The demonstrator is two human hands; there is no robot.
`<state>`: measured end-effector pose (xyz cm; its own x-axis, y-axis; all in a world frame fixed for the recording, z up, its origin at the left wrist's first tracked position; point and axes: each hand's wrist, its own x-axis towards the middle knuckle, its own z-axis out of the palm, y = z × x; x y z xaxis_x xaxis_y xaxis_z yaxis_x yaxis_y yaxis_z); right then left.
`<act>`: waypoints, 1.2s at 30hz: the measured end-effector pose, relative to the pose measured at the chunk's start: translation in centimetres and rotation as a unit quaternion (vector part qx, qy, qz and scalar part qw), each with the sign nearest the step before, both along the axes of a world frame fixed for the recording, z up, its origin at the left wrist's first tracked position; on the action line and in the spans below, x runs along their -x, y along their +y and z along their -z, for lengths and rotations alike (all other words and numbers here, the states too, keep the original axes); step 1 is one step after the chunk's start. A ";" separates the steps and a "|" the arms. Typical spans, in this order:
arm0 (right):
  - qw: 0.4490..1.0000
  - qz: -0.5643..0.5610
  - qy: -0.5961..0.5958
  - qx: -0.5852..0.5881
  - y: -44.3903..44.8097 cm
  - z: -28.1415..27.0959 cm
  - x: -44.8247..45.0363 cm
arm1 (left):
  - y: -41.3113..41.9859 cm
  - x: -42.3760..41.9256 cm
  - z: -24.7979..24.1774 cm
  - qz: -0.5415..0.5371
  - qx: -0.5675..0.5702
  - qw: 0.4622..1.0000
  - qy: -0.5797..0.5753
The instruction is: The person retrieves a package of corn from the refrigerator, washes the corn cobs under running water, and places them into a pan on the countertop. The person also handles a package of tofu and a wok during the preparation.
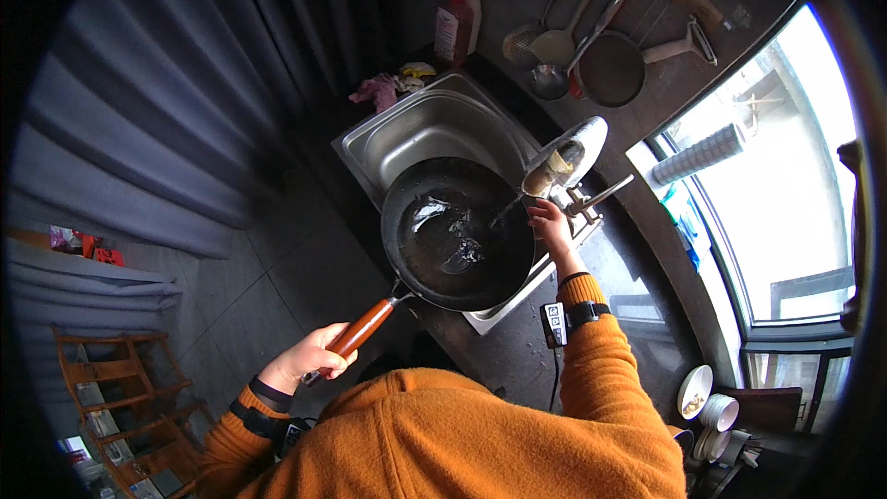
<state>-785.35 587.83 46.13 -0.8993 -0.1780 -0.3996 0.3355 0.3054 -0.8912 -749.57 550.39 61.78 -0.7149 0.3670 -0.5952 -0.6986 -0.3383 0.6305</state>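
My left hand [315,358] is closed around the brown wooden handle [360,328] of a dark, round frying pan [423,256]. The pan is over the front part of a stainless steel sink [443,105], and a shallow pool of water [466,253] ripples in it. A thin stream falls into it near the metal faucet [582,201]. Close to the pan's right rim is my right hand [551,223], its fingers bent beneath a beige, tube-like piece [545,179] by the faucet. Whether those fingers grip anything is unclear.
Behind the sink stand a red bottle [454,24] and crumpled cloths [388,89]. Kitchen utensils, including a ladle [549,81], hang at the back. Stacked bowls [719,412] are at lower right. A wooden rack [125,402] stands at left, below a grey curtain [138,111].
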 end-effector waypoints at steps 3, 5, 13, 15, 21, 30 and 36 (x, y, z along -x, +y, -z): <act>0.956 0.107 -0.083 0.261 -1.5 -2.1 0.5 | 0.1 0.1 -0.2 -0.006 -0.009 1.000 0.000; 0.960 0.065 0.039 0.269 -2.3 -3.8 1.4 | 0.2 0.1 -0.4 0.001 -0.007 1.000 -0.011; 0.987 0.096 0.127 0.002 1.7 -3.0 4.8 | -0.1 1.0 -1.0 -0.007 -0.164 0.976 -0.143; 0.947 0.163 0.214 -0.175 3.8 -0.8 5.1 | 0.1 1.8 -1.8 0.020 -0.142 0.982 -0.124; 0.964 0.033 0.208 -0.160 6.0 3.1 6.9 | 0.8 8.9 -9.9 0.041 -0.058 0.989 -0.128; 0.947 0.019 0.270 -0.173 5.8 0.4 5.1 | 7.0 16.9 -22.3 0.121 0.280 0.947 -0.101; 0.957 0.028 0.252 -0.144 6.0 0.8 5.1 | 8.3 18.1 -24.0 0.122 0.422 0.892 -0.104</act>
<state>-790.49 593.85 45.37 -0.9955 -0.0723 0.0609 -0.0909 0.5569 -0.8256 -767.68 558.71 85.79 -0.5161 -0.1456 -0.8441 -0.8187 0.3733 0.4362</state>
